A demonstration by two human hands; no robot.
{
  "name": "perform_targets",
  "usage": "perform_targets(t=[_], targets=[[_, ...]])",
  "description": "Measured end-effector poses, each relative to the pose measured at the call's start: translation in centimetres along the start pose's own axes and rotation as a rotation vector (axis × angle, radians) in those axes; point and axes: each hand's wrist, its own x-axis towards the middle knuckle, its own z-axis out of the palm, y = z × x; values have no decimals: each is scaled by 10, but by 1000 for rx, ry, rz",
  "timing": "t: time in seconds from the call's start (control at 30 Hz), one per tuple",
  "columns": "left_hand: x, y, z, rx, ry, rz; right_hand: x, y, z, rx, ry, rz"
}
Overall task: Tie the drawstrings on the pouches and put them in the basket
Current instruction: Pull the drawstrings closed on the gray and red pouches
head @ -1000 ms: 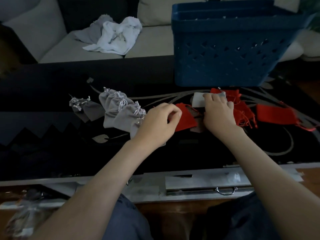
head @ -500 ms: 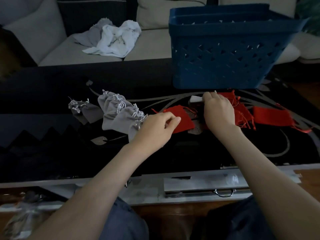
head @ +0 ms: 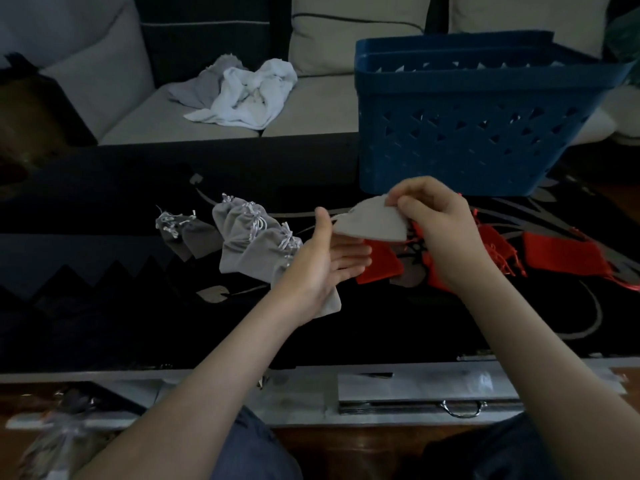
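Above our dark patterned counter point(head: 104, 323), the right grip point(head: 440, 230) pinches a grey pouch point(head: 374, 223) in front of the blue basket point(head: 467, 140). The left grip point(head: 322, 265) waits open-palmed beside it. Behind, a sofa point(head: 329, 109) holds crumpled cloths point(head: 242, 91).

A dim living room at home, seen from my seat at a low table.

In front of me is a low, glossy black coffee table with a grey leaf-and-stem pattern point(head: 104, 209). Set into its pale grey near edge is a shallow drawer with a small metal ring handle point(head: 463, 408). Behind the table stands a pale grey fabric sofa point(head: 311, 109) with plump seat and back cushions and one dark back cushion point(head: 207, 36) among them. Crumpled white and grey cloths point(head: 242, 95) lie loose on the sofa seat. A blue plastic household basket with triangular cut-outs point(head: 467, 140) stands on the table's far right side.
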Motion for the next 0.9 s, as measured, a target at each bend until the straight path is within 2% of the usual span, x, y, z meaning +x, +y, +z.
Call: perform_targets(t=[0.13,0.27,0.37,0.43,0.53,0.63,0.73,0.9], targets=[[-4,9,-7,-282,17,-6,-4,-2,3,148,-201,-39],[-7,12,-11,-217,86,112,-9,-4,7,77,-299,-29],[-10,13,-13,-178,138,178,-9,1,15,82,-268,109],[-12,12,-14,-139,138,190,-8,4,18,99,-218,269],[-13,11,-16,-71,140,200,-8,6,21,29,-265,486],[-13,12,-17,-55,151,191,-8,4,23,51,-280,474],[-15,14,-19,-65,159,164,-8,4,27,-55,-268,437],[-14,16,-24,-115,134,153,-7,6,29,-30,-193,403]])
